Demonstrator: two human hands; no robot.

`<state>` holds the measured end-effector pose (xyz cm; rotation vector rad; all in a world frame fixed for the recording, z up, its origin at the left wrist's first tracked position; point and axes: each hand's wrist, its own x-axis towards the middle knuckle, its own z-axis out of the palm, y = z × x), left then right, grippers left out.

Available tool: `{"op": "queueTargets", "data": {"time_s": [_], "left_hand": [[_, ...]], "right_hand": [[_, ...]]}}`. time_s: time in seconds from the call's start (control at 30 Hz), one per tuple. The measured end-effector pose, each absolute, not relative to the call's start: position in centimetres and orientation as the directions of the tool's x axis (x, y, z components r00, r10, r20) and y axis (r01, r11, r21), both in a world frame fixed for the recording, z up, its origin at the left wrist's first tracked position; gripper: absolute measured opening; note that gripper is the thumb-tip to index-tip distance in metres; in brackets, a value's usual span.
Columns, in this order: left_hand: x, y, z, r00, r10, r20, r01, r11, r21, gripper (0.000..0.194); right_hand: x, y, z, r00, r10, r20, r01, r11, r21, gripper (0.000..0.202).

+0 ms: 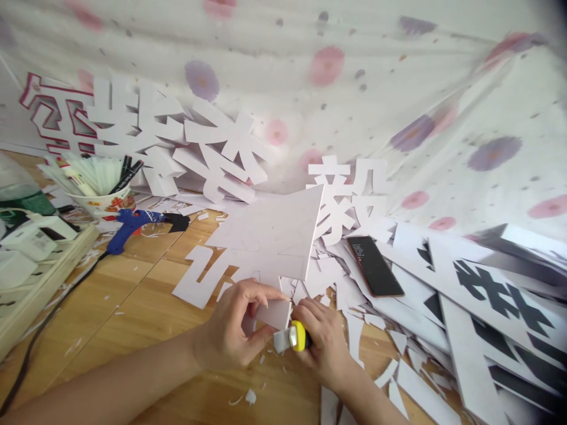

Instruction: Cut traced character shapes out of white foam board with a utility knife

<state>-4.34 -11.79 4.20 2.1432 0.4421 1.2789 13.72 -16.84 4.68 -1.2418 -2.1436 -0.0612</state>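
Near the middle of the bottom half, my left hand (233, 324) pinches a small white board piece (275, 314) between thumb and fingers. My right hand (325, 342) grips a yellow utility knife (300, 336), its blade pointing left beside the lower right corner of that piece. Just beyond my hands a larger white sheet (270, 230) with faint pencil lines is raised off the table. A white cut-out shape (197, 274) lies flat to the left of it.
A blue glue gun (133, 224) with a cord, a cup of pens (104, 203) and a power strip (44, 274) are on the left. White cut-out characters (339, 198) lean at the back. A black phone (374, 265) and scraps cover the right side.
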Motion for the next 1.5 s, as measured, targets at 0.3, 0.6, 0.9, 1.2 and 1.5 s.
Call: {"op": "queueTargets", "data": {"time_s": [0.3, 0.6, 0.9, 1.2, 1.5], "left_hand": [[-4.3, -11.6, 4.1, 0.473, 0.557, 0.683, -0.042, -0.760, 0.649, 0.036], [-4.3, -11.7, 4.3, 0.495, 0.551, 0.672, -0.011, -0.769, 0.639, 0.038], [-4.0, -12.0, 4.7, 0.494, 0.518, 0.698, -0.045, -0.787, 0.616, 0.036], [-4.0, -12.1, 4.7, 0.504, 0.514, 0.694, -0.029, -0.793, 0.609, 0.038], [-3.9, -12.0, 4.8, 0.501, 0.517, 0.694, -0.045, -0.786, 0.617, 0.038]], "right_hand": [[14.3, -16.3, 4.0, -0.279, 0.791, 0.544, 0.828, 0.486, -0.281, 0.006], [14.0, -16.3, 4.2, -0.280, 0.784, 0.554, 0.812, 0.501, -0.299, 0.006], [14.7, -15.9, 4.0, -0.218, 0.806, 0.551, 0.846, 0.437, -0.306, 0.007], [14.0, -16.4, 4.4, -0.309, 0.765, 0.566, 0.795, 0.534, -0.288, 0.005], [14.6, -16.1, 4.1, -0.248, 0.803, 0.542, 0.823, 0.470, -0.320, 0.008]]}}
